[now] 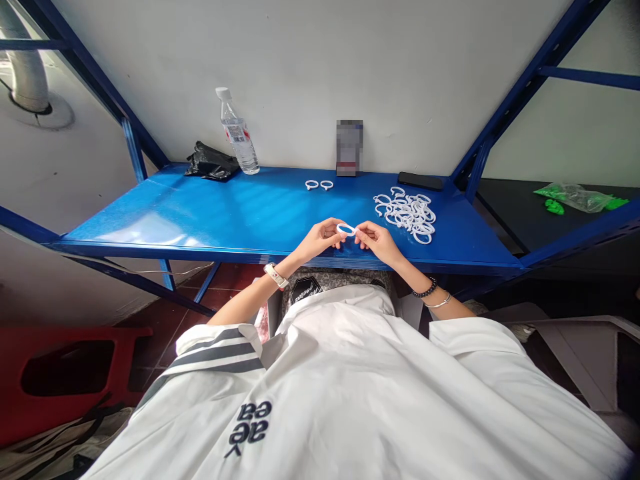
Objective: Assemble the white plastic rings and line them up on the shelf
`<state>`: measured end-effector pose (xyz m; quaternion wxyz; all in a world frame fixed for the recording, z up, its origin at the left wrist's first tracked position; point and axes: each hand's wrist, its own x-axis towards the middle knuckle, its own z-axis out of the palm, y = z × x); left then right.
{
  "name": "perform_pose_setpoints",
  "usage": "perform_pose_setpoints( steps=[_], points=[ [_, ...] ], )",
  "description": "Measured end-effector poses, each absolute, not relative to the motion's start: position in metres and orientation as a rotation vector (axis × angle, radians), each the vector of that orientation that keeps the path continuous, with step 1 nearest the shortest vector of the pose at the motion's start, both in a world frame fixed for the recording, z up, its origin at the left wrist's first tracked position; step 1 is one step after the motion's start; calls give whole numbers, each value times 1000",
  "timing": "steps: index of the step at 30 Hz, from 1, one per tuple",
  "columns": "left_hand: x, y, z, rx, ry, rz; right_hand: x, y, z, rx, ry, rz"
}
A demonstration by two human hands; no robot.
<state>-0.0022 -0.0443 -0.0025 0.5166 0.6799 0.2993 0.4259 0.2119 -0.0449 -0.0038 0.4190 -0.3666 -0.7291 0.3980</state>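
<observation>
Against a pale wall [300,60], a blue desk [225,213] is framed by blue metal posts. At its near edge, right of centre, one white ring [346,225] is held between two hands: its left side is pinched by the left hand [325,237], its right side by the right hand [375,238], both with fingers closed narrowly. Beyond, two separate rings [327,181] are laid side by side; to the right, a loose pile of rings [411,212] is heaped. The step in hand is judged to be two-handed working of this ring's right end, for which a steady left pinch and fine right-finger control seem called for next.
</observation>
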Motion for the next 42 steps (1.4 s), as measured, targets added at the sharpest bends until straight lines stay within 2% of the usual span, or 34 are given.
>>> perform_pose_setpoints(
  steps=[42],
  points=[
    [-2,-44,-1,1605,728,1031,210,-44,-3,-953,-1722,1014]
  ],
)
